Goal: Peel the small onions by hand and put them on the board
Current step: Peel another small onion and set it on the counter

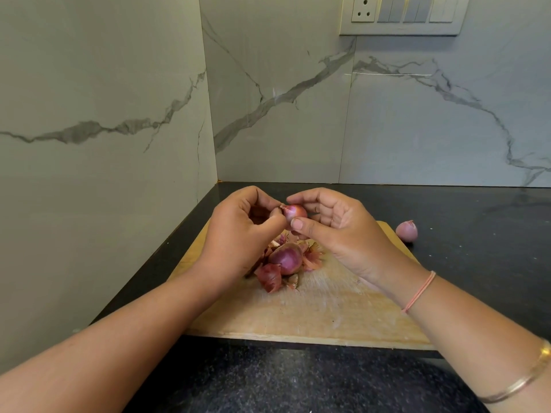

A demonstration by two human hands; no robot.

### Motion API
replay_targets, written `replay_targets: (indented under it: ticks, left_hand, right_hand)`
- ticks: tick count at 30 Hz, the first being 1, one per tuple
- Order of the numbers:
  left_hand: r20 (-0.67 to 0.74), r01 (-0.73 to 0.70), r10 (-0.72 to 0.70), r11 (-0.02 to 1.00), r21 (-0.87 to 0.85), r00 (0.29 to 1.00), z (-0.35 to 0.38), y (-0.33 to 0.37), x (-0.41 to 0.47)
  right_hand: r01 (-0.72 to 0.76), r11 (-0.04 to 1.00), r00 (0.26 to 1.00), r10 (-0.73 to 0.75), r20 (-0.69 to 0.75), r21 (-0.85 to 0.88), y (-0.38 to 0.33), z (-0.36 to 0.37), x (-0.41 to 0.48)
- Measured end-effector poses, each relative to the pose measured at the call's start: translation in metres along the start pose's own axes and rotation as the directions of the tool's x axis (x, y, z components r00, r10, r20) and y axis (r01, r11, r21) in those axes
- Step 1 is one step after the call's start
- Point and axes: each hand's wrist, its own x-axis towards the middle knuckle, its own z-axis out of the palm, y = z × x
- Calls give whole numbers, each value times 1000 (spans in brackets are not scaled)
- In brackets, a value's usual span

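She is in the middle of peeling. Both hands are raised over the far half of the board (328, 311), meeting on one onion (295, 212). The right hand (340, 225) pinches it between thumb and forefinger, the other fingers loosely curled behind. The left hand (241, 228) is closed in tight, its fingertips nipping the dry scrap at the onion's left tip. Most of the bulb already shows smooth and glossy pink, so I'd say this one is nearly done and only that last bit of skin at the end is left.

Below the hands, near the middle of the board, a peeled onion (286, 259) lies among a heap of torn skins (269, 277), touching them on several sides. A third onion (406, 231) sits on the dark counter (477, 234), just off the board's far right corner. It looks duller, probably unpeeled, though I can't be sure from here.

The next move, as I see it, calls for a short pull with the left fingers to tear the scrap free while the right keeps its pinch firm, since the bare bulb is slick and could pop out. Then the onion goes down beside the peeled one, and the right hand has a short reach to the one on the counter.
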Motion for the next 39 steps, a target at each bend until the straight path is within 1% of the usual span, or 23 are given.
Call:
replay_targets:
  ticks: [2, 4, 8, 12, 15, 18, 21, 25, 31, 39]
  left_hand:
    - [-1, 4, -4, 1000, 5, 1000, 0, 0, 0]
    - [-21, 40, -40, 999, 7, 999, 0, 0, 1]
    - [-65, 141, -145, 988, -54, 987, -4, -4, 7]
    - [-86, 177, -176, 984, -1, 981, -6, -10, 9]
    - [-68, 171, -167, 984, 54, 984, -7, -12, 9]
    - [-2, 105, -105, 994, 38, 994, -7, -9, 6]
    - [37, 54, -55, 998, 11, 998, -6, -3, 3]
    - [67, 16, -12, 998, -63, 998, -6, 4, -1]
    - [74, 19, -19, 1000, 2, 997, -6, 5, 0]
    - [67, 28, -29, 999, 18, 997, -4, 5, -1]
  right_hand:
    - [-14, 1000, 1000, 14, 0, 18, 1, 0, 1]
    - [-33, 998, 999, 33, 6, 56, 1, -1, 1]
    - [-72, 975, 997, 61, 56, 209, -2, -3, 1]
    - [-91, 948, 994, 68, 84, 304, -2, -6, 1]
    - [-111, 926, 993, 88, 81, 360, -2, -8, 1]
    - [-127, 921, 991, 106, 78, 368, -2, -9, 2]
    - [-126, 928, 992, 109, 68, 349, -3, -10, 2]
    - [-125, 952, 992, 111, 67, 278, -1, -10, 1]
    - [-85, 984, 995, 76, 61, 155, 1, -9, 2]
    - [11, 996, 1000, -10, 18, -86, 0, -3, 1]
